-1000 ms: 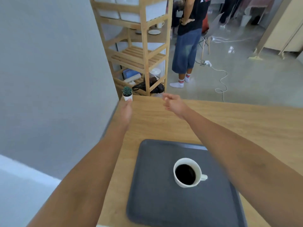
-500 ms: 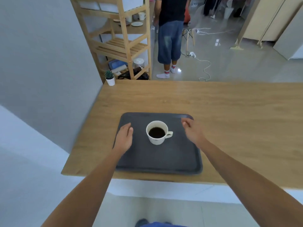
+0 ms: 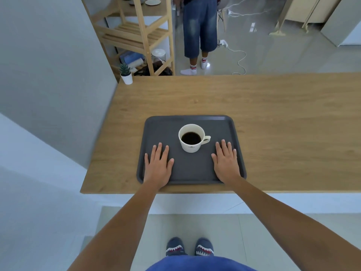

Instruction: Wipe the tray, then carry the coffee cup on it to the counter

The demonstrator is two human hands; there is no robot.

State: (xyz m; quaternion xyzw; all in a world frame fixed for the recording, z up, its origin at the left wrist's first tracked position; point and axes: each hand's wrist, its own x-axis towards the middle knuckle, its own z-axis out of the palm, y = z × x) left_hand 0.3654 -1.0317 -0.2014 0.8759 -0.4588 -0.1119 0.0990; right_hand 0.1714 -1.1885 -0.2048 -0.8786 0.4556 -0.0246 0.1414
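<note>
The dark grey tray [image 3: 192, 169] was seen lying flat on the wooden table [image 3: 273, 118], close to the table's near edge. The white coffee cup [image 3: 192, 138] stood upright on the tray, toward the tray's far half and roughly midway between its sides, with its handle turned to the tray's right side. Dark coffee was held in the cup, its surface well below the rim; nothing else was carried by the tray.

The left hand [image 3: 157, 167] was laid palm down on the tray's near left part and the right hand [image 3: 225, 165] on its near right part, one on each side of the cup and neither touching it. Each grip was released: fingers flat and spread, nothing grasped. No cloth was visible in either hand or on the table.

The step in hand was judged to be the setting down of the tray, or the steadying of it, with the wiping seemingly already done. To be done well, the hands should be lifted straight off without the tray being dragged toward the table's near edge, and the cup should not be brushed, since the coffee could slosh.

Away from the tray, a small potted plant [image 3: 126, 75] stood at the table's far left corner.
</note>
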